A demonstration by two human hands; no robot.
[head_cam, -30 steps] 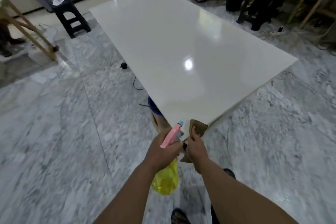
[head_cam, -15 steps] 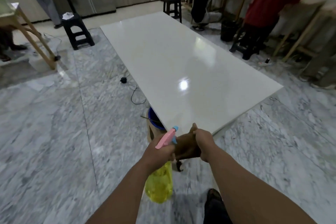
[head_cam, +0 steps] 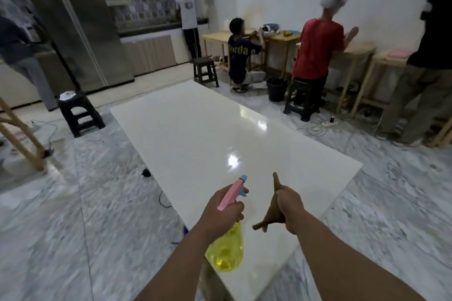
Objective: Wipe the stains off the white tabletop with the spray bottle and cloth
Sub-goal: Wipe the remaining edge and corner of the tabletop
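The long glossy white tabletop stretches away from me, with ceiling light glinting on it; I see no distinct stains. My left hand grips the neck of a spray bottle with a yellow see-through body and a pink and blue trigger head pointing over the near end of the table. My right hand is closed around a crumpled brown cloth, held above the tabletop's near end, its corners sticking up and hanging down.
Black plastic stools stand left and beyond the table. Several people work at wooden benches along the right wall, by a black bucket. A power strip and cables lie on the marble floor. A wooden frame leans at left.
The view has tilted up and come nearer the table. Both hands have risen over the table's near end; the cloth, earlier bunched between the hands, now sits in the right hand alone.
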